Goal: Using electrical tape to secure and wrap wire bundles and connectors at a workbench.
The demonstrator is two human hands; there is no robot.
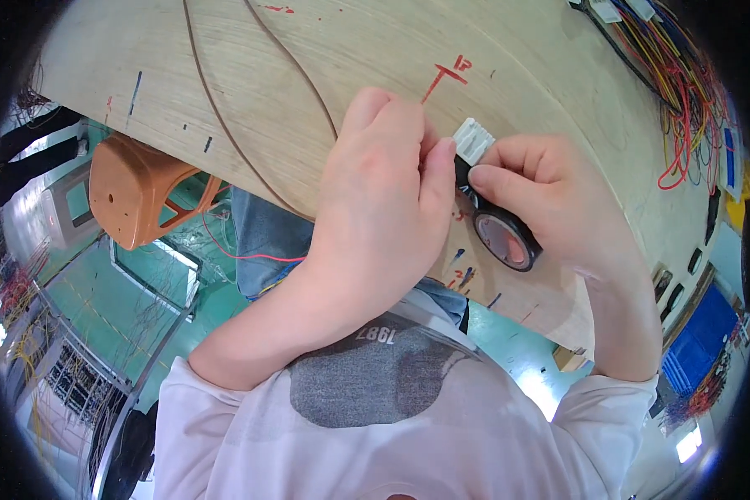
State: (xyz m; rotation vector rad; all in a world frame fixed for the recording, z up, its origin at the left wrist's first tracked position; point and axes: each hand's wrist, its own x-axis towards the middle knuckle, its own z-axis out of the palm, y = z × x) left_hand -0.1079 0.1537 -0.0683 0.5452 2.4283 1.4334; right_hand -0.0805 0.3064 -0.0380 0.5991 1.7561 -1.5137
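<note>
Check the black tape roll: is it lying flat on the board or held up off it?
Held up. The black tape roll hangs tilted under the right hand, below the white connector; whether its edge touches the wooden board cannot be told.

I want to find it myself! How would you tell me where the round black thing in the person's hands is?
Start at the big pale wooden board, then go to the two hands meeting near its lower edge. Under the right hand, below the small white ribbed plastic connector, hangs the roll of black tape. It is the only black ring there, with a pinkish hole in the middle.
</note>
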